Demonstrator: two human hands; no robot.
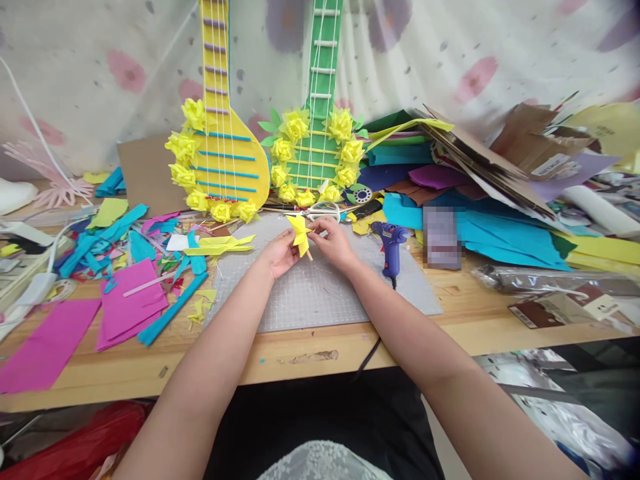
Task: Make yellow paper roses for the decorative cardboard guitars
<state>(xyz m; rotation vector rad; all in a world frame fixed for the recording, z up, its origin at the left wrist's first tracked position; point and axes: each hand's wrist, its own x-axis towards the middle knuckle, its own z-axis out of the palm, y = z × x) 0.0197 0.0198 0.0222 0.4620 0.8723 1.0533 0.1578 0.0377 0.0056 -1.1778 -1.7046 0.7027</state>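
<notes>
Between my two hands, above a grey cutting mat [280,307], is a yellow paper flower [300,235] with pointed petals and a short thin stick showing below it. My left hand [283,253] has its fingers closed round the flower's left side. The fingers of my right hand [332,241] pinch a petal on the right side. A blue glue gun [391,248] stands on the mat to the right of my right hand. White-handled scissors [323,212] lie just behind the hands.
A yellow paper guitar [235,153] and a green one [313,153], both trimmed with yellow flowers, lean at the back. Left lie magenta sheets [131,303], blue scraps and yellow strips [220,245]. Cardboard [485,157] and blue sheets [505,233] are piled on the right.
</notes>
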